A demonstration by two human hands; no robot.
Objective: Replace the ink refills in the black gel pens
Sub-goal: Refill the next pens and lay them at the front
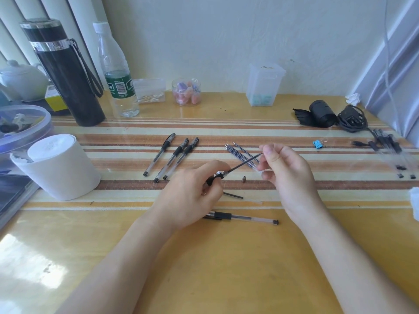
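Observation:
My left hand (192, 191) grips the black grip end of a gel pen barrel (216, 176). A thin dark refill (243, 163) sticks out of that barrel toward the upper right. My right hand (285, 171) pinches the refill's far end. Behind the hands lies a small bunch of loose refills (238, 152). The pen's metal tip cone (244, 179) sits on the table between my hands. Three capped black gel pens (172, 156) lie side by side at centre left. Another pen (244, 217) lies crosswise below my hands, with a short dark piece (233, 195) above it.
A white paper roll (59, 168), a black flask (65, 71) and a water bottle (118, 71) stand at the left. Small clear boxes (264, 85) line the wall. More pens (387, 146), a blue binder clip (318, 144) and a black cable bundle (333, 115) lie at the right.

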